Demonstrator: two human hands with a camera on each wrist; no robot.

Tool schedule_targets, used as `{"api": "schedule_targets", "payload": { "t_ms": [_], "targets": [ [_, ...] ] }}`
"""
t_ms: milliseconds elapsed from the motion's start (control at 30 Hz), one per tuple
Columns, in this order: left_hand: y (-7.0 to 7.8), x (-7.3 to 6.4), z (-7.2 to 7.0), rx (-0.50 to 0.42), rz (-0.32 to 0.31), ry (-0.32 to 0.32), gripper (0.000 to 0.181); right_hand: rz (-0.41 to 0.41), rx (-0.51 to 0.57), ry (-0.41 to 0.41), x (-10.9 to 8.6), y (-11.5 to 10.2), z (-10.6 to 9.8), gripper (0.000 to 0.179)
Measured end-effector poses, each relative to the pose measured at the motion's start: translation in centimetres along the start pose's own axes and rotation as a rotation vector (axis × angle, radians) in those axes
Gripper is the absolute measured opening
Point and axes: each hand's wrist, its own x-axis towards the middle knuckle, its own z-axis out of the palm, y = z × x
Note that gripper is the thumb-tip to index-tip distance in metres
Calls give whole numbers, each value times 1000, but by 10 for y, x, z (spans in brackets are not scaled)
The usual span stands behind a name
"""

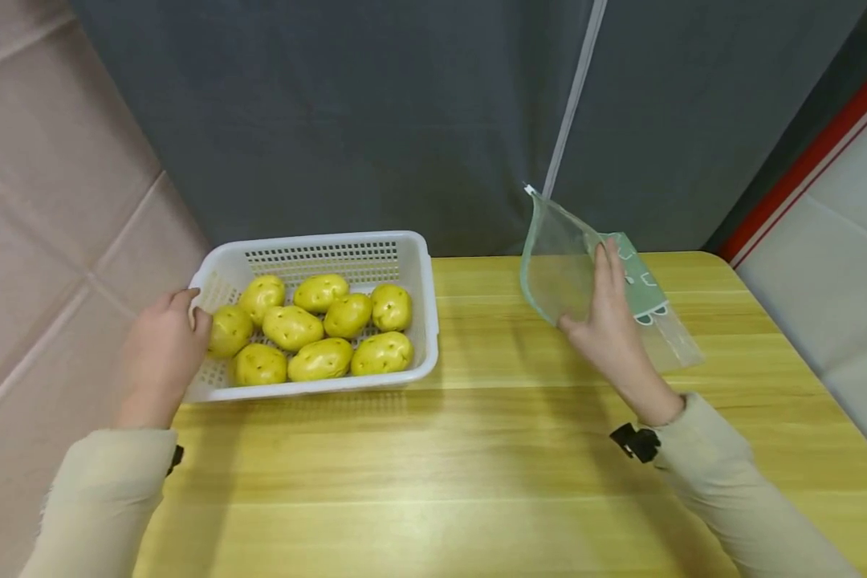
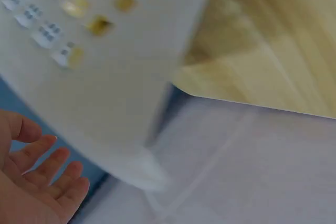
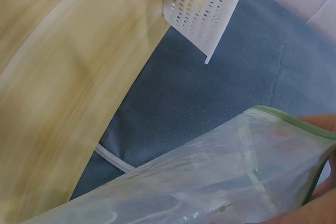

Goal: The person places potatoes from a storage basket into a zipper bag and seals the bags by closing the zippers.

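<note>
Because potatoes (image 1: 292,327) are round and can roll away, they are best put in something with walls, and here they are laid in a white basket (image 1: 325,388) on the left side of the table (image 1: 441,482). Nine yellow ones can be counted. They are spread out mostly side by side, so none is buried.

The left hand (image 1: 160,341) is placed by the left end of the basket. Its fingers are loosely bent, and nothing is held by them. In the left wrist view a gap is seen between them and the rim. That spot is likely picked because the rim can be easily reached from there.

On the right side, a see-through bag (image 1: 637,281) with a green pattern is gripped by the right hand (image 1: 610,329), between thumb and fingers, near its green-edged mouth. The bag looks thin and floppy, so it probably has to be held this way or its sides would be pulled flat. The mouth is spread apart and turned toward the basket. At its top corner a small white slider (image 1: 530,189) is seen. Whether the bag's far end is rested on the table cannot be told.
</note>
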Motion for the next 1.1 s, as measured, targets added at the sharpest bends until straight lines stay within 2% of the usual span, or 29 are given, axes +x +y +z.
{"api": "schedule_targets", "payload": {
  "t_ms": [100, 200, 367, 567, 700, 833, 1100],
  "targets": [
    [24, 4, 3, -44, 55, 62, 36, 0, 14, -16, 0, 0, 1, 100],
    [47, 6, 7, -72, 90, 50, 35, 4, 25, -33, 1, 0, 2, 103],
    [80, 11, 16, -95, 124, -66, 38, 7, 10, -54, 1, 0, 4, 108],
    [109, 19, 34, -105, 153, -207, 42, -1, -6, -88, 0, 2, 7, 115],
    [122, 26, 46, -117, 171, -294, 45, -5, -5, -91, 0, 2, 8, 115],
    [127, 31, 57, -119, 187, -351, 49, 3, -7, -103, 0, 2, 9, 116],
    [123, 36, 74, -116, 204, -430, 58, 24, -30, -126, -2, 2, 10, 117]
  ]
}}
